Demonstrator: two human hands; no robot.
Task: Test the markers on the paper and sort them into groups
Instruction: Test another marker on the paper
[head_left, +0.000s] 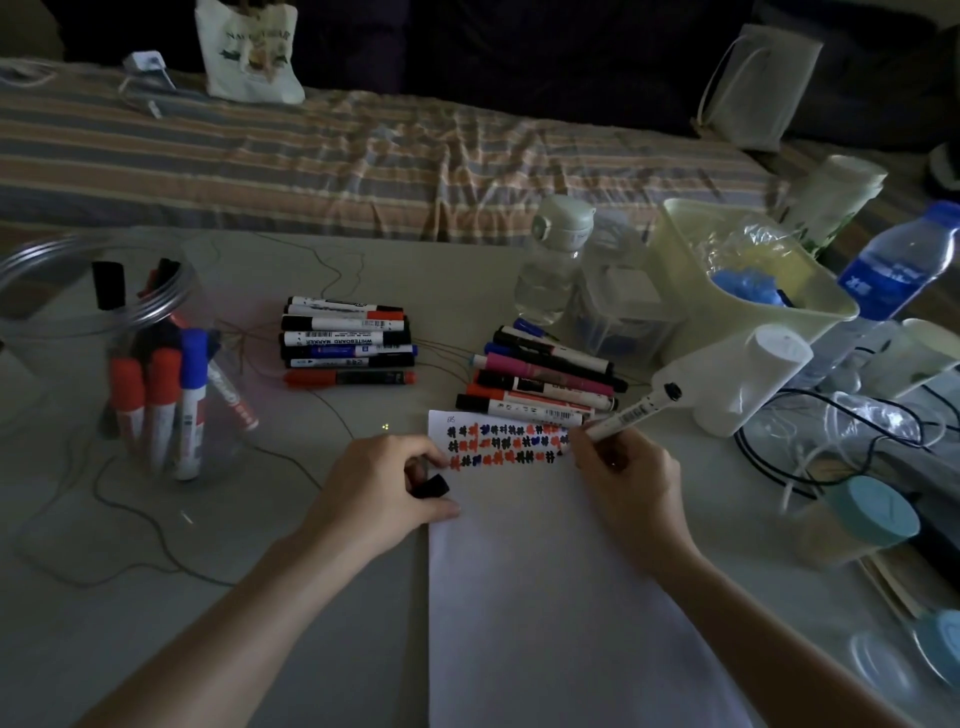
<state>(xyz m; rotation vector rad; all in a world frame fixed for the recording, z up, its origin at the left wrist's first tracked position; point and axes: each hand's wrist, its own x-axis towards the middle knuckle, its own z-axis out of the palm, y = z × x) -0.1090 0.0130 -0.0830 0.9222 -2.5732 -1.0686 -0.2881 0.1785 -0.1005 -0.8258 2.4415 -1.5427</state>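
A white sheet of paper (545, 582) lies in front of me, with rows of black, red and blue test marks (504, 444) near its top edge. My right hand (626, 478) grips a white marker (636, 410) with its tip down on the paper at the right end of the marks. My left hand (382, 483) rests on the paper's left edge and pinches a black cap (431, 487). One group of markers (347, 340) lies at centre left, another group (545, 382) just above the paper. A clear jar (93, 312) at the left holds several more markers (161, 400).
Water bottles (553, 260), a pale plastic bin (748, 275), a white cylinder (748, 379), cables (831, 431) and teal-lidded jars (857, 519) crowd the right side. Thin wire (130, 519) trails over the table at the left. A striped cloth (363, 161) and bags lie beyond.
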